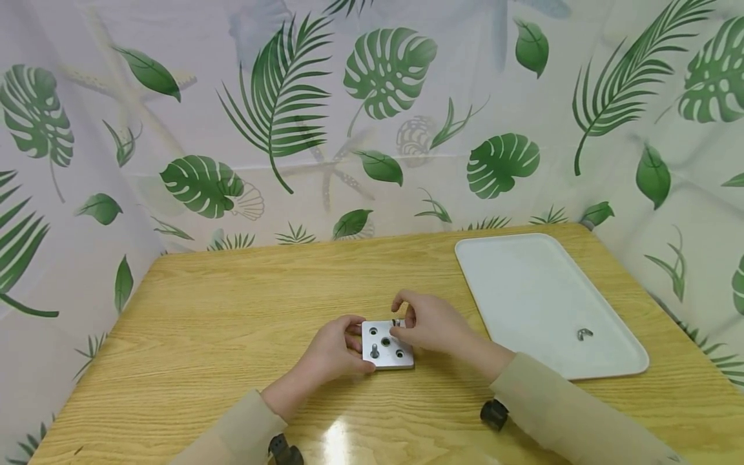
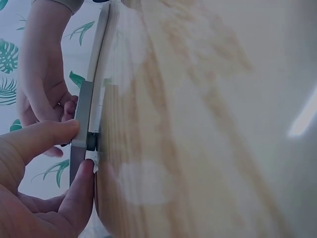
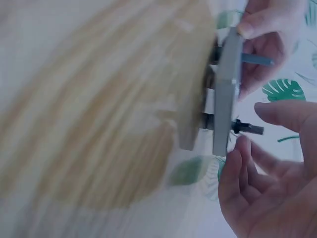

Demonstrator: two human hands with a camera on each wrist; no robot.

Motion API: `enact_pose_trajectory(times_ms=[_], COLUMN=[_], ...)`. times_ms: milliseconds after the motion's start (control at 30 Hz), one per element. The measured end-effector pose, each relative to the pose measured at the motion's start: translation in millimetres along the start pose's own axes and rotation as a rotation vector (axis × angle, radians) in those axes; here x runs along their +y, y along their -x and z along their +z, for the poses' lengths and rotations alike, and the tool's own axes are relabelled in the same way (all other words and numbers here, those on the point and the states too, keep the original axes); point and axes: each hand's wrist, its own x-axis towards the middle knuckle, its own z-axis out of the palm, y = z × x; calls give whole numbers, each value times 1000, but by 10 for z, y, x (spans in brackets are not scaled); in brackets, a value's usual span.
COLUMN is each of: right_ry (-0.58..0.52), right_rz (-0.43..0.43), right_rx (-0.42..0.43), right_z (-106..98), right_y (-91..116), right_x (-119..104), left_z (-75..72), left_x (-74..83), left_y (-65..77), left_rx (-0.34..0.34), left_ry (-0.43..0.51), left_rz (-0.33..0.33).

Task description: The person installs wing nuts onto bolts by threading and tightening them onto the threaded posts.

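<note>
A square silver metal plate point(image 1: 388, 361) with several round holes is in front of me in the head view. My left hand point(image 1: 330, 350) grips its left side, thumb at the near edge and fingers behind. One bolt point(image 1: 374, 351) stands upright in the near left hole. At the far right corner, my right hand point(image 1: 437, 321) is around a second bolt point(image 3: 255, 129). In the right wrist view a small dark piece sits at that bolt's base. The right fingertips are right at it, while the thumb stays apart. Dark bolt heads point(image 3: 208, 120) show under the plate.
A white tray point(image 1: 511, 278) lies to the right on the wooden table point(image 1: 232, 290). Small metal parts, like wing nuts point(image 1: 584, 334), lie near the tray's right side. Behind the table hangs a leaf-patterned cloth point(image 1: 314, 213).
</note>
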Motion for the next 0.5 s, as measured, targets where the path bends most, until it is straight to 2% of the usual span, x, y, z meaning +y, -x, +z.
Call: enact_pose_trajectory(times_ms=[167, 500], right_ry=[-125, -235], right_rz=[-44, 2], right_rx=[-71, -90], right_z=[-46, -24], right_y=[-2, -35], right_x=[48, 67], left_z=[9, 8], left_x=[0, -8], left_y=[-2, -12], left_rx=[5, 5], left_ry=[-3, 0], left_rz=[-2, -4])
